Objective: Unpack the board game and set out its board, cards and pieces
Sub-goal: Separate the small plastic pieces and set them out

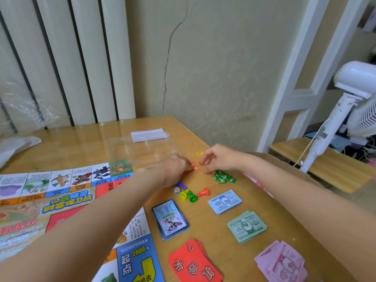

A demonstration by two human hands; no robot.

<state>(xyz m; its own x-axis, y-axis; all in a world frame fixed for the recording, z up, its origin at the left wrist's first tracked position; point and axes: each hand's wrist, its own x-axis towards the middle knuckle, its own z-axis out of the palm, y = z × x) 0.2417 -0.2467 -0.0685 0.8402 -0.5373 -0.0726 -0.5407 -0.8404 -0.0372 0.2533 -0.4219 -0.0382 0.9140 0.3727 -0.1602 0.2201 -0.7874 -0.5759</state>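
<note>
Left hand [175, 167]: pinching red star tokens [195, 166] on the table [213, 224]; right hand [218, 158]: hovering just beside, fingers curled, holding nothing visible
Advice: be sorting by colour, beside the green stars [223, 177]; be keeping piles apart

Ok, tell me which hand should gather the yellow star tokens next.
Probably the right hand: the yellow star tokens lie just beside its fingers, while the left hand is busy pinching the red star tokens.

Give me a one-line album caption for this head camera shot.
Both hands, left hand and right hand, sort red star tokens beside the unfolded game board, pawns and play money.
</note>
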